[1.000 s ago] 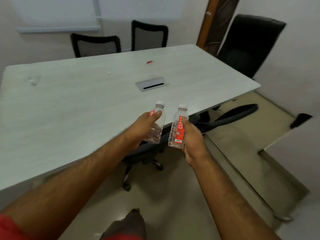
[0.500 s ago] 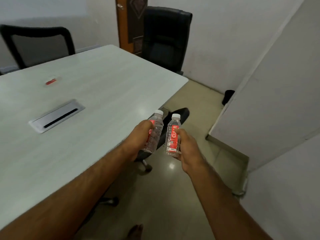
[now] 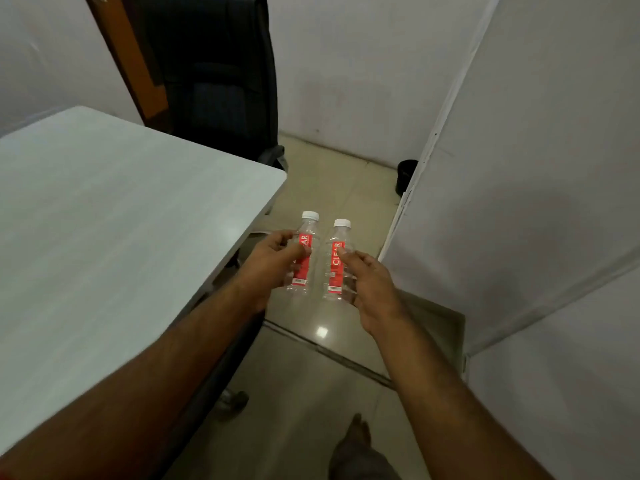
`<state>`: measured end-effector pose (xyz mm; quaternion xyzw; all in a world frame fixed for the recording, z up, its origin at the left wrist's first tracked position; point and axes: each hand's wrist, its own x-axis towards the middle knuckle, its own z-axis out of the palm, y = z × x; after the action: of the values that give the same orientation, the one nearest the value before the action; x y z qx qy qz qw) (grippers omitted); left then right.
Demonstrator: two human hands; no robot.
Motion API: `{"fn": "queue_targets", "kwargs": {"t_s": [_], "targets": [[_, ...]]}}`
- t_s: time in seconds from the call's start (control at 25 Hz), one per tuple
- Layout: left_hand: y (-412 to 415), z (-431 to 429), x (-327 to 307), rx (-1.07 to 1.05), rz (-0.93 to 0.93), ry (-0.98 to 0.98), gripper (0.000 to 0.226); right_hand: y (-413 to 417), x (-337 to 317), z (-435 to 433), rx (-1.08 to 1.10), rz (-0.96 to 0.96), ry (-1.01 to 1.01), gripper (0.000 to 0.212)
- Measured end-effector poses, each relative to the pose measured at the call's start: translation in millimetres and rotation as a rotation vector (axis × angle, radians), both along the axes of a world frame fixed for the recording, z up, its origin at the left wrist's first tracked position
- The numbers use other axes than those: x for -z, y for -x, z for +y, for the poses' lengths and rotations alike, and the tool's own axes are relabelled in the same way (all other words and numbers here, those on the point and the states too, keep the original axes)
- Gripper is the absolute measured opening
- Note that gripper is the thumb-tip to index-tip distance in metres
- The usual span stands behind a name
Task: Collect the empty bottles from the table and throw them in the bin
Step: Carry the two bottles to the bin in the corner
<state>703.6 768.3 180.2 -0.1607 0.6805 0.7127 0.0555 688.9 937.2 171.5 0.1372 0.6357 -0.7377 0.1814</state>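
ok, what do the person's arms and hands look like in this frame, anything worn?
Both forearms are bare right down to the left hand and right hand: no gloves, watch, rings or bands visible. A sliver of red at the bottom-left corner may be a sleeve, too little shows to be sure. No markings or cables.

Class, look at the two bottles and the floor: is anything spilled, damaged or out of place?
Nothing stands out. The left hand and right hand each hold a capped, upright bottle; both look empty and undented. No spill shows on the floor.
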Motion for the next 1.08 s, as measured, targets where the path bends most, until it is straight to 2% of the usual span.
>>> {"fn": "queue_targets", "kwargs": {"t_s": [0.2,0.4,0.64,0.92,1.08], "targets": [[137.8,32.9,-7.9,-0.013,-0.014,-0.009,0.041,152.0,-2.6,39.8,-0.089,-0.022,0.024,0.035],[268.4,29.9,0.5,-0.065,-0.004,0.045,0.03,289.7,4.2,37.1,-0.164,0.005,0.011,0.034],[482.4,-10.6,39.4,-0.001,-0.008,-0.012,0.025,500.8,35.0,3.5,-0.099,0.017,-0.019,0.033],[738.8,-63.9,31.7,0.059,-0.089,-0.026,0.033,734.6,24.1,-52.8,0.032,-0.019,-0.004,0.032],[865.0,-60.3,35.3,0.06,-0.111,-0.028,0.028,848.7,39.9,-54.8,0.125,-0.031,0.023,0.035]]}}
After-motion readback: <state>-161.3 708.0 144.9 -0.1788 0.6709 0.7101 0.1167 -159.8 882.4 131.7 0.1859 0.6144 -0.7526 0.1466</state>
